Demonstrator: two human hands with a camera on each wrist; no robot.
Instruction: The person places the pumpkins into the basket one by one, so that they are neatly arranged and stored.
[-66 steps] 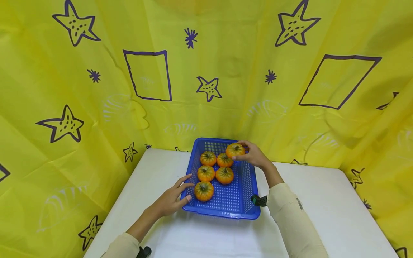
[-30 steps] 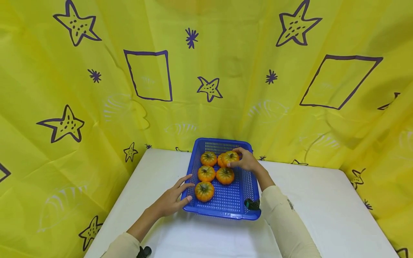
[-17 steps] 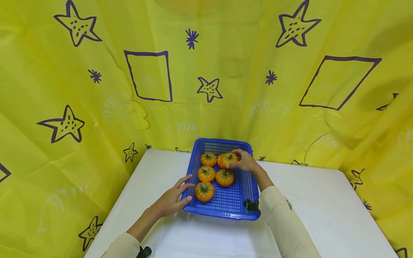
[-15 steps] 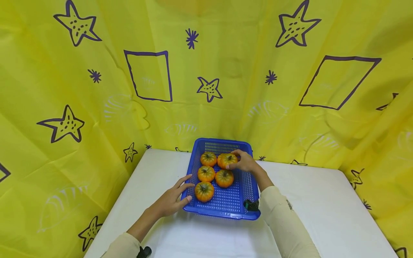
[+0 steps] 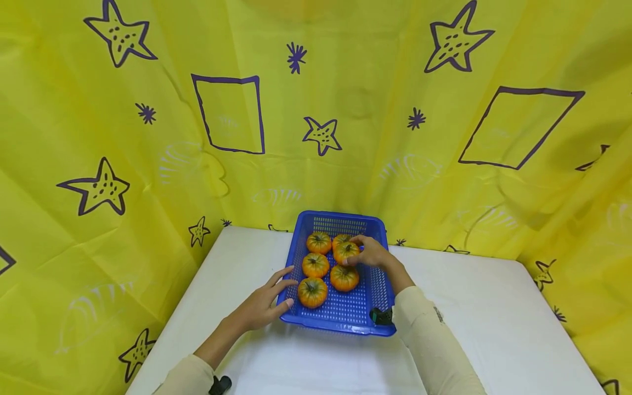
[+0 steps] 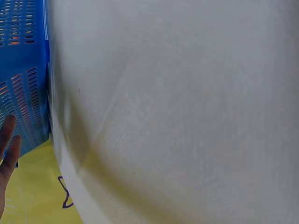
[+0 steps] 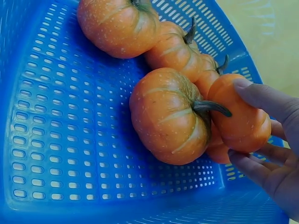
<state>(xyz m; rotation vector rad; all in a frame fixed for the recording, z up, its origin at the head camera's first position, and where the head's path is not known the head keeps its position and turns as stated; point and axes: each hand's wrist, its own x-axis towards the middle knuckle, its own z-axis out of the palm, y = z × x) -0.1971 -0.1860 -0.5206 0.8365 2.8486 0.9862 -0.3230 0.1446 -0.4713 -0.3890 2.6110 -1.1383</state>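
A blue plastic basket (image 5: 340, 328) with slotted sides holds several small orange pumpkins. My right hand (image 5: 372, 253) grips one pumpkin (image 5: 344, 253) by its right side, thumb and fingers on opposite sides. That pumpkin sits between a far pumpkin (image 5: 341, 239) and a near pumpkin (image 5: 344, 278); in the right wrist view the held pumpkin (image 7: 240, 119) partly overlaps a pumpkin with a curved dark stem (image 7: 168, 116). Three more pumpkins line the basket's left side, the nearest pumpkin (image 5: 312, 293) beside my left hand (image 5: 261, 307). Its fingers are spread at the basket's left wall, apart from the pumpkins.
The basket stands on a white-covered table (image 5: 469, 307), close to its back edge. A yellow curtain (image 5: 355, 109) printed with starfish hangs behind and along both sides. Dark wrist devices (image 5: 381, 316) are worn on both sleeves.
My right hand has carried its pumpkin from the back right rim down and towards me into the right row. The near right pumpkin has shifted slightly towards me. My left hand stays put.
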